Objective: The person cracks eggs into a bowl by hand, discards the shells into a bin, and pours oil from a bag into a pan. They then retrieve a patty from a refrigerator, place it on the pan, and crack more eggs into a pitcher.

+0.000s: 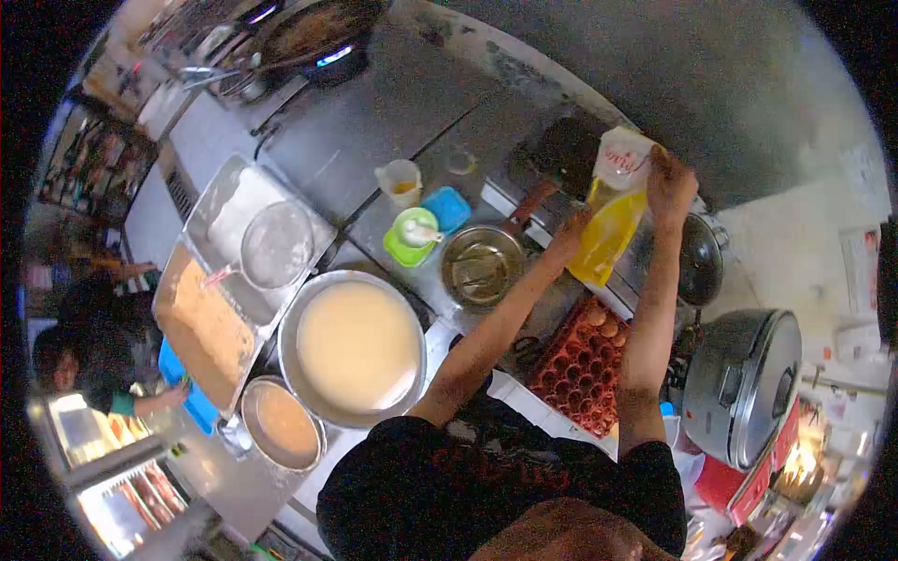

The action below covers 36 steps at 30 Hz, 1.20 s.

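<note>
Yellow pouch (610,232): right hand (672,187) pinching upper corner; left hand (570,237) touching side, finger closure unclear; egg tray (582,366) lying near edge of counter (374,154).

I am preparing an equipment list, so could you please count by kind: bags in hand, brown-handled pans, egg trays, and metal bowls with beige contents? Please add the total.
Bag between left hand and right hand: 1
Brown-handled pan: 1
Egg tray: 1
Metal bowls with beige contents: 2 (large bowl, small bowl)
Total: 5
</note>
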### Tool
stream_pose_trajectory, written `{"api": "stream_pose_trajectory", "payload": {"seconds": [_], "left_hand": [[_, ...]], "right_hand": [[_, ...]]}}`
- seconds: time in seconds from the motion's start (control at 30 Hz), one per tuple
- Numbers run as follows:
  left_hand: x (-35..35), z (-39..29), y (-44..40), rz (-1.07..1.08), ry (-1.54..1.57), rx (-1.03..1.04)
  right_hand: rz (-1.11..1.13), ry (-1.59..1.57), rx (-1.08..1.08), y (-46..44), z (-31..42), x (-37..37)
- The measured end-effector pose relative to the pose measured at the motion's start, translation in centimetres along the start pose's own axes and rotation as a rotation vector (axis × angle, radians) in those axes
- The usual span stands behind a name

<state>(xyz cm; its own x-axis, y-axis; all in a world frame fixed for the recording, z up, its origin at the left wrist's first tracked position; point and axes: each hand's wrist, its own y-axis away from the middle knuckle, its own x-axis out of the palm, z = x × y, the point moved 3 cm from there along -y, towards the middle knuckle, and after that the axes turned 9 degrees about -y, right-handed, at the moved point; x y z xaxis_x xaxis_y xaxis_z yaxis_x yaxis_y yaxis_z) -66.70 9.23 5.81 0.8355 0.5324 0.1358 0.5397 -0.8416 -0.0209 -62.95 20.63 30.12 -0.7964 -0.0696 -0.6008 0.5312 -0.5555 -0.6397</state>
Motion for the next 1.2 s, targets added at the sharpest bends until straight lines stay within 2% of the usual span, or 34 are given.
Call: {"api": "stream_pose_trajectory", "payload": {"seconds": [0.07,0.1,0.13,0.2,0.23,0.27,0.3,0.33,0.4,0.53,0.6,0.67,0.73,0.8,0.87,0.93,1.0,1.07,1.13,1.2], "left_hand": [[-2.4,-2.9,0.7,-0.151,-0.233,0.111],[-3.7,-3.7,1.6,-0.244,-0.215,0.168],[-5.0,-4.7,2.7,-0.331,-0.195,0.225],[-6.6,-6.5,5.5,-0.409,-0.052,0.244],[-7.2,-8.3,7.7,-0.401,0.067,0.205],[-7.7,-9.3,9.8,-0.389,0.186,0.165],[-7.9,-9.3,12.2,-0.38,0.215,0.092],[-8.0,-9.0,14.7,-0.369,0.242,0.013],[-8.2,-8.3,19.1,-0.312,0.27,-0.097],[-9.1,-8.8,26.7,-0.311,0.131,-0.256],[-9.9,-8.6,29.5,-0.326,0.063,-0.293],[-10.8,-8.5,31.6,-0.366,0.037,-0.282],[-11.8,-8.6,32.9,-0.421,0.027,-0.339],[-12.7,-8.6,33.3,-0.45,0.008,-0.33],[-13.0,-8.3,33.3,-0.474,0.014,-0.294],[-12.8,-8.5,33.1,-0.488,0.022,-0.315],[-12.7,-8.5,33.1,-0.484,0.025,-0.309],[-12.6,-8.4,33.1,-0.479,0.031,-0.304],[-12.3,-8.7,33.1,-0.469,0.02,-0.297],[-11.9,-8.7,33.0,-0.441,0.009,-0.302]], "right_hand": [[-0.081,-0.054,-0.082,-0.8,4.2,0.1],[-0.126,-0.07,-0.116,-0.6,5.9,0.4],[-0.138,-0.243,-0.083,-0.7,6.8,1.4],[-0.122,-0.218,-0.137,-2.2,9.5,3.0],[-0.12,-0.138,-0.143,-3.0,10.6,4.1],[-0.173,-0.315,-0.179,-4.0,10.0,6.5],[-0.148,-0.106,-0.28,-5.2,10.7,7.9],[-0.044,-0.138,-0.167,-6.2,9.9,10.6],[-0.178,-0.151,-0.286,-7.6,5.6,18.0],[-0.002,-0.25,0.01,-4.1,3.9,27.3],[0.046,-0.171,-0.067,-0.7,4.2,29.8],[0.191,-0.158,0.135,2.5,4.8,31.7],[0.331,-0.154,0.19,5.1,3.9,34.0],[0.342,-0.212,0.112,5.8,6.5,29.6],[0.164,-0.16,0.045,6.6,3.8,33.0],[0.286,-0.112,0.058,7.2,6.8,24.9],[0.527,-0.288,0.036,9.4,7.8,18.3],[0.728,-0.119,-0.123,14.3,6.1,14.3],[0.914,0.062,-0.049,17.8,5.8,11.0],[0.973,0.271,-0.148,22.0,2.9,11.2]]}}
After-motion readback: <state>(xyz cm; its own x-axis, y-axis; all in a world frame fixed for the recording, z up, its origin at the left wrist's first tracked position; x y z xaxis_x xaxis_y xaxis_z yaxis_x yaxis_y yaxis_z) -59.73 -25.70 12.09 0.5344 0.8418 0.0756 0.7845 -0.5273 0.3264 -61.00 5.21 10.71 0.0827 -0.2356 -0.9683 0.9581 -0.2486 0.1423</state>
